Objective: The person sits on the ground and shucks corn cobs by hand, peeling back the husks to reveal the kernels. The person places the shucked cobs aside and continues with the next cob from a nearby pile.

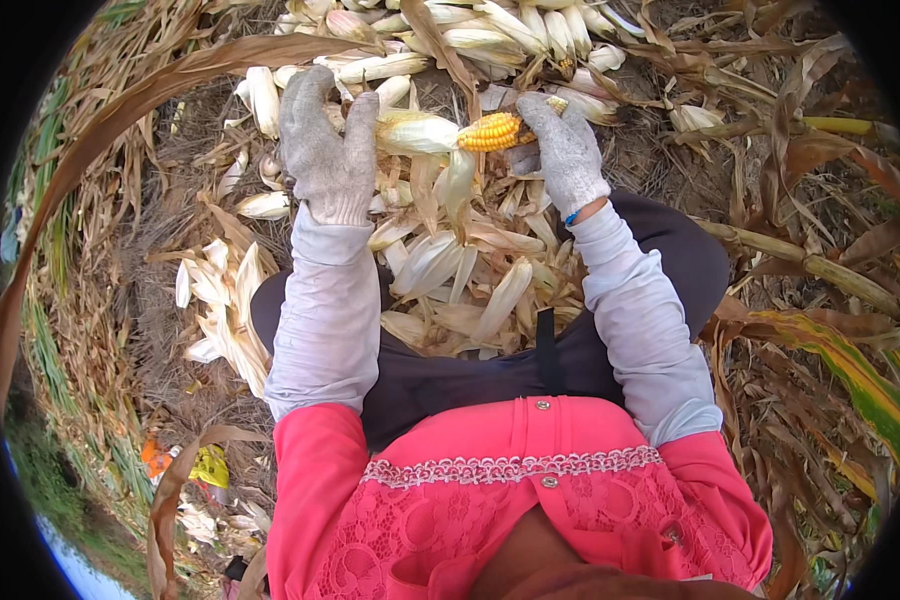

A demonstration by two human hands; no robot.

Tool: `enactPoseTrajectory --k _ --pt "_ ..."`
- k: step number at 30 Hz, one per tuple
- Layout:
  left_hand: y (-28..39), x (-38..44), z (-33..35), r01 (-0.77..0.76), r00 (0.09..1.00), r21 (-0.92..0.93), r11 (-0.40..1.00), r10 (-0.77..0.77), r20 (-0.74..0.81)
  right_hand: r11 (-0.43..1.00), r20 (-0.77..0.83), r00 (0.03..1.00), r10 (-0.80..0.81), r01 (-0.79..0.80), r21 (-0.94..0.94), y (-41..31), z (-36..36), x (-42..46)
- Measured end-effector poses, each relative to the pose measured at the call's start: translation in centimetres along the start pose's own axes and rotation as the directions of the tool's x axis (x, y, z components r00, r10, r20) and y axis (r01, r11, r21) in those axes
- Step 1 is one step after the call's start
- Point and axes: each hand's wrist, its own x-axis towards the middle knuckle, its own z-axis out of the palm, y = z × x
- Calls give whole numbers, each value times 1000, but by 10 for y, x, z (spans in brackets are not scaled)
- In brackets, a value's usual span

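Grey knit gloves cover both hands. My left hand [330, 146] is at the upper left, its thumb against the left end of a pale corn husk [416, 133], which passes behind the thumb into the grip; the fingertips are partly hidden. To the right, my right hand [564, 150] is closed around the bared part of a yellow corn ear [489, 133]. The ear lies roughly level between the hands, its kernels showing beside the husk and its tip just above the right fingers. Peeled husk leaves [459, 187] hang down from it.
Loose husks [435, 266] lie between my legs. Beyond my hands is a heap of pale ears [487, 34], mostly in husk. A long dry leaf [142, 90] arches across the left. Dry stalks [817, 262] lie at the right. A yellow bag [210, 465] is at the lower left.
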Motion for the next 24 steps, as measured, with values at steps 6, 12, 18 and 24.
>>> enactPoseTrajectory --k 6,12,18,24 --pt "51 -32 16 -189 699 -127 974 224 679 993 -12 1000 -23 22 -117 -9 1 -8" --pt "57 -38 14 158 507 -124 980 27 861 931 -34 984 -173 152 -331 -5 -4 -4" --pt "71 -42 1 -28 309 -336 942 328 893 643 472 801 -368 586 -494 14 -33 12" --pt "50 -35 -4 -220 412 -93 971 179 893 901 109 992 69 -109 420 -23 -15 2"
